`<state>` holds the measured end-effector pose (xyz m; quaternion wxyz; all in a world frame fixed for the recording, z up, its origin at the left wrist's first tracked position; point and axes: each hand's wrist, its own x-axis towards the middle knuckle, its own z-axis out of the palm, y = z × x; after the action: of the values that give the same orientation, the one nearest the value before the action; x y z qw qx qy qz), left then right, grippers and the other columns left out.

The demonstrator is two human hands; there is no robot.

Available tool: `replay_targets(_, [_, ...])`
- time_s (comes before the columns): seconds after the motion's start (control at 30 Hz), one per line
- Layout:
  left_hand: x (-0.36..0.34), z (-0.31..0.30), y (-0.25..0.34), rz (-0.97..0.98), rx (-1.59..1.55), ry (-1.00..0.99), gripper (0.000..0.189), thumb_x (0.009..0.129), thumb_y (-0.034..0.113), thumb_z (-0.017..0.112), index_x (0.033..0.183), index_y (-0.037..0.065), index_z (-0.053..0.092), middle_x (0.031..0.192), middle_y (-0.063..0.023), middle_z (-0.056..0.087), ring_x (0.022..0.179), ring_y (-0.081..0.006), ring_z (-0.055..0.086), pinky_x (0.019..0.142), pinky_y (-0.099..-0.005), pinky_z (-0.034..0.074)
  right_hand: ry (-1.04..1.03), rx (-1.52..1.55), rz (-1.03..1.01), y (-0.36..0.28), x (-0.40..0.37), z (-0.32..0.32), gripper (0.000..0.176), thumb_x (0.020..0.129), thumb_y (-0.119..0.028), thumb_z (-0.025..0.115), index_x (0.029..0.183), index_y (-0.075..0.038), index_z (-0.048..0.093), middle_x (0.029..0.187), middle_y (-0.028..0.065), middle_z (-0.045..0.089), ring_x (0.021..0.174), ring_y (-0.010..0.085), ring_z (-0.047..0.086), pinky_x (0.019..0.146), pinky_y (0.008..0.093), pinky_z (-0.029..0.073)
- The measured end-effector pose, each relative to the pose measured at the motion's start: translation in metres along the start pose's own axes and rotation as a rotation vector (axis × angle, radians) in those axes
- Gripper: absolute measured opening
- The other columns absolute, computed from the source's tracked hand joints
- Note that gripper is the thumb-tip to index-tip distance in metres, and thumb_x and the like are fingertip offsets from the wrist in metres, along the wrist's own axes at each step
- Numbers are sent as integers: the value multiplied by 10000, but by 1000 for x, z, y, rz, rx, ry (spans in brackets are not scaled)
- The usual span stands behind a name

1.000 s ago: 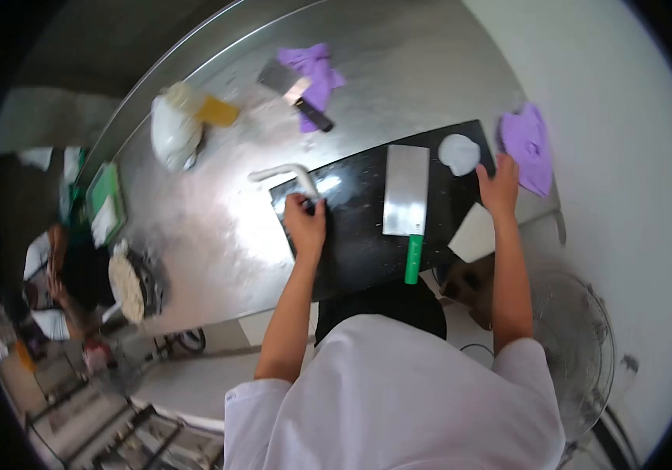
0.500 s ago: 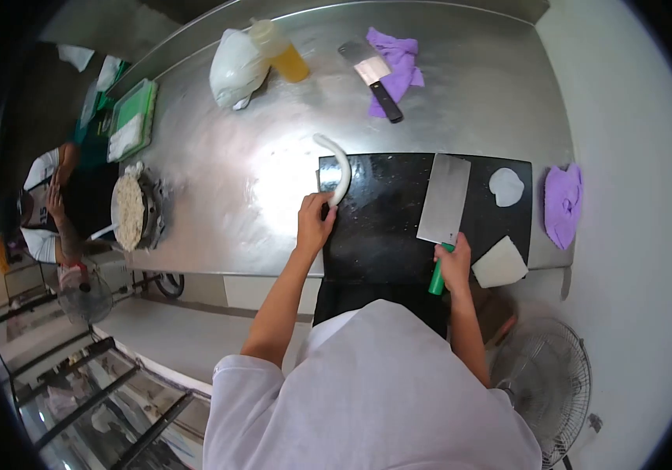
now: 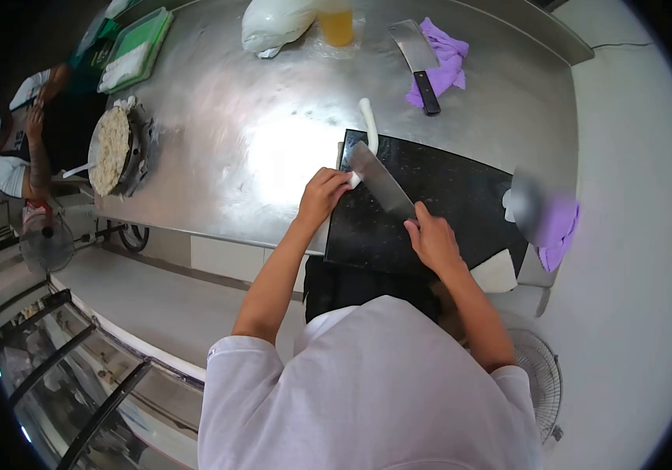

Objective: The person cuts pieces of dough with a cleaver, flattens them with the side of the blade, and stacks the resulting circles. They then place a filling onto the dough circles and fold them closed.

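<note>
A white rope of dough (image 3: 369, 124) runs from the steel table onto the upper left corner of the black board (image 3: 445, 192). My left hand (image 3: 325, 193) pinches the rope's near end at the board's left edge. My right hand (image 3: 434, 239) is wrapped round the cleaver's handle, which the fingers mostly hide. The cleaver's blade (image 3: 384, 183) points up and left, its tip over the dough close to my left fingers. Whether the edge has gone into the dough cannot be made out.
At the board's right are a white flat piece (image 3: 495, 272), a white round piece (image 3: 508, 207) and a grey blur by a purple cloth (image 3: 561, 235). Behind lie another cleaver (image 3: 416, 55), a white bag (image 3: 273, 25) and a bottle (image 3: 336, 28). A person stands left beyond a full pan (image 3: 110, 149).
My right hand has brought the cleaver leftward, from lying over the board to the dough rope. My left hand still holds the rope's end. The view has shifted and turned.
</note>
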<state>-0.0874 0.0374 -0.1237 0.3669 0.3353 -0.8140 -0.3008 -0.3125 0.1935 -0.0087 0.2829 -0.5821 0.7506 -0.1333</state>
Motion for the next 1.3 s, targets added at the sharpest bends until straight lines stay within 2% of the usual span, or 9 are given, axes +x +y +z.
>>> replay_targets(0.37, [0, 17, 6, -25, 6, 163, 225, 775, 20, 811, 960, 29, 683, 918, -99, 675, 826, -285, 648, 728, -398, 533, 38, -80, 101, -44, 18, 51, 262, 1005, -170, 559, 1222, -44, 484, 804, 284, 681, 788, 504, 676, 715, 600, 534])
replay_targets(0.57, [0, -4, 14, -533, -391, 207, 205, 846, 13, 773, 1032, -3, 689, 836, -84, 661, 693, -144, 542, 653, -259, 465, 286, 286, 193, -34, -26, 78, 324, 967, -194, 653, 1179, -9, 491, 861, 287, 697, 868, 510, 671, 723, 558, 533])
replay_targets(0.63, [-7, -10, 11, -481, -344, 24, 166, 870, 9, 746, 1031, 23, 710, 862, -77, 679, 697, -145, 534, 668, -275, 464, 452, 419, 280, -32, -62, 88, 332, 959, -203, 674, 1156, -2, 499, 890, 287, 703, 894, 512, 668, 733, 543, 536])
replay_targets(0.77, [6, -6, 51, 70, -432, -539, 109, 837, 6, 736, 927, 63, 718, 884, -96, 658, 897, -295, 574, 816, -381, 468, 823, 604, 681, -20, -142, 130, 330, 972, -182, 692, 1216, 1, 566, 897, 128, 686, 623, 206, 644, 580, 358, 512])
replay_targets(0.8, [10, 2, 62, 196, -439, -668, 104, 815, 42, 757, 907, 75, 720, 967, -93, 640, 942, -309, 556, 859, -424, 459, 962, 784, 760, -33, -148, 134, 277, 994, -149, 659, 1218, -26, 551, 743, 22, 585, 477, 73, 487, 421, 247, 378])
replay_targets(0.93, [15, 55, 93, 476, -199, -986, 150, 752, 79, 818, 869, 84, 725, 1088, -91, 629, 1016, -314, 571, 874, -449, 485, 1174, 854, 961, -72, -182, 153, 306, 988, -143, 661, 1218, -7, 512, 685, 22, 563, 445, 95, 475, 415, 273, 383])
replay_targets(1.0, [23, 87, 105, 426, 204, -1216, 404, 675, 128, 883, 1031, 110, 692, 1176, -102, 629, 1115, -327, 595, 912, -475, 521, 1215, 878, 1046, -91, -191, 166, 308, 978, -148, 682, 1208, -17, 525, 673, 20, 561, 453, 96, 488, 412, 272, 387])
replay_targets(1.13, [24, 105, 136, 359, 507, -1272, 826, 630, 155, 916, 1325, 139, 469, 1215, -139, 635, 1241, -372, 581, 972, -535, 536, 1262, 981, 1169, -108, -206, 204, 335, 955, -171, 724, 1186, -21, 533, 648, 15, 556, 471, 98, 512, 414, 274, 396])
replay_targets(1.3, [44, 105, 144, 411, 462, -1413, 678, 697, 193, 842, 1285, 121, 512, 1232, -158, 623, 1247, -390, 567, 993, -537, 508, 1289, 921, 1112, -78, -211, 209, 298, 942, -206, 747, 1078, -20, 558, 646, 10, 549, 484, 97, 512, 442, 277, 406])
